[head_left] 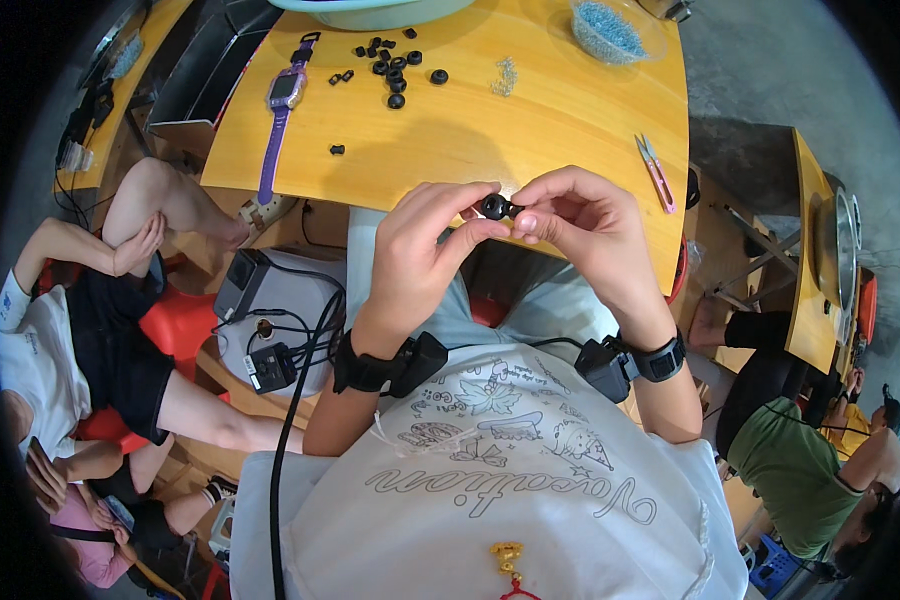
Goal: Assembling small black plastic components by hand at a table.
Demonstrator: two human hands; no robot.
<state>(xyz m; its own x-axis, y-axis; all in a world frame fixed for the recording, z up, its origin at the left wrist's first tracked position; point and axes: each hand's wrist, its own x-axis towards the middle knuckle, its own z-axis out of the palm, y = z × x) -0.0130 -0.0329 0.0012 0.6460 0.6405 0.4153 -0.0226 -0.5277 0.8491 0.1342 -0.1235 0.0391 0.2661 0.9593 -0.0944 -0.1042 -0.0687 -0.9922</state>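
Observation:
Just above the near edge of the yellow table (300,180), both my hands meet at a small black round part (494,206) with a hole in its face. My left hand (410,250) pinches it between thumb and forefinger. From the other side, my right hand (592,232) has its thumb and fingertips closed on a small black piece (515,211) against the round part. Whether the two are joined, I cannot tell. Several similar black parts (397,85) lie loose farther back, and a single black piece (338,150) sits nearer me on the left.
A purple-strapped watch (288,90) lies on the left. Small shiny pieces (506,77) are heaped behind my hands. A clear bowl (610,32) of bluish bits stands far right, pink-handled thread snips (656,175) at the right edge. Black cables (310,370) hang left; people sit on both sides.

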